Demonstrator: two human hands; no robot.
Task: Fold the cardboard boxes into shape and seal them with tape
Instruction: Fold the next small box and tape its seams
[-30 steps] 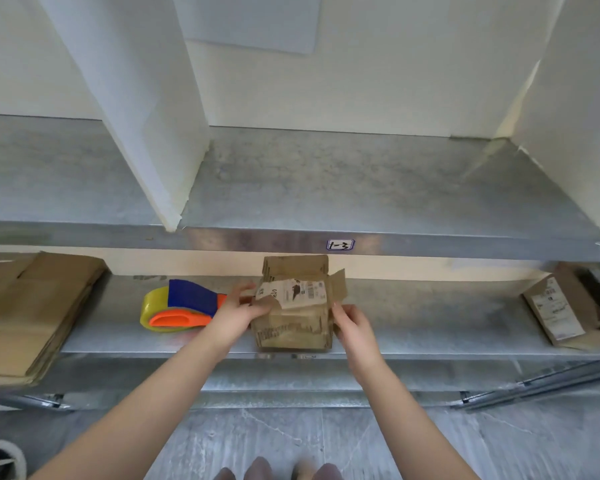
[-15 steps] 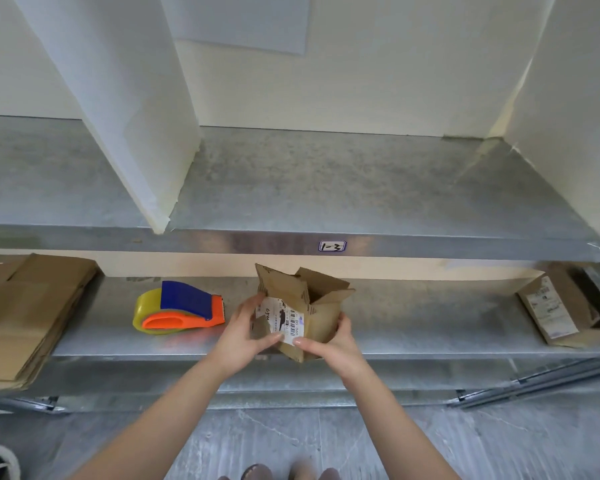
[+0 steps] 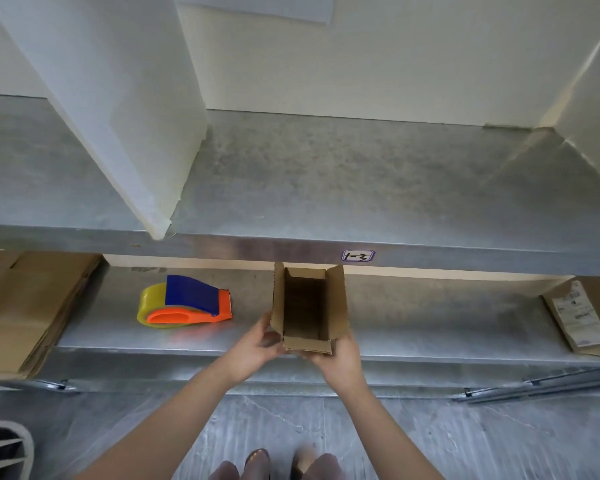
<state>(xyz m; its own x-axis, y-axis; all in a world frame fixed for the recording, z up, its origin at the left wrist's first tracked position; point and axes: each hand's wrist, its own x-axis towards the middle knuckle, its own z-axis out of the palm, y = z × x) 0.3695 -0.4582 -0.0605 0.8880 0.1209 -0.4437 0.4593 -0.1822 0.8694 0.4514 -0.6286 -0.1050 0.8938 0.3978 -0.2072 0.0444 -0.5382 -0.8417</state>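
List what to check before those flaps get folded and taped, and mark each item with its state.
1. The box is opened into a squared tube: ok.
2. The left hand and right hand both grip its near end: ok.
3. The flaps at the open end are folded shut: not ok, they stand open.
4. The far end is closed: cannot tell, the inside is dark.
5. The tape dispenser lies on the shelf, left of the box, untouched: ok.

upper shelf (image 3: pixel 326 174): white divider (image 3: pixel 118 98) standing on it | front-edge label (image 3: pixel 357 256): 1-3 | floor (image 3: pixel 430 438): grey
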